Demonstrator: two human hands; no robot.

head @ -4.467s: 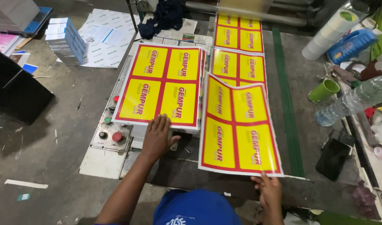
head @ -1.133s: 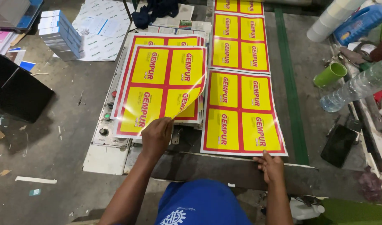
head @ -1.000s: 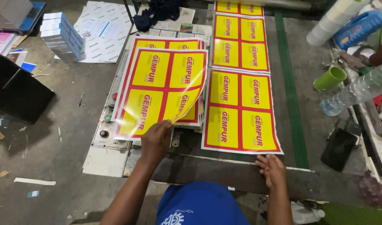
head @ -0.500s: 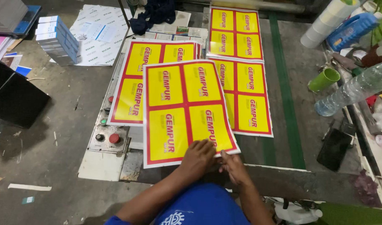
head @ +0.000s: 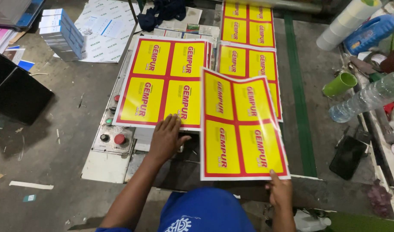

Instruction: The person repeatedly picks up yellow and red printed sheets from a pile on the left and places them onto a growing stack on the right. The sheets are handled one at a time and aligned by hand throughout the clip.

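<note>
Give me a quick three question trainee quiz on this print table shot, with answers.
1. True or false: the right hand grips the near edge of the front sheet.
2. What does the left hand press on? A) left stack of sheets B) green cup C) plastic bottle
3. What colour is the larger button on the control panel?

Key: 1 true; 2 A; 3 red.

Sheets yellow panels, red borders; cup green.

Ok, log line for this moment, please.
left hand: flat on left printed sheet | right hand: pinching lifted sheet by bottom edge | green cup: aside
</note>
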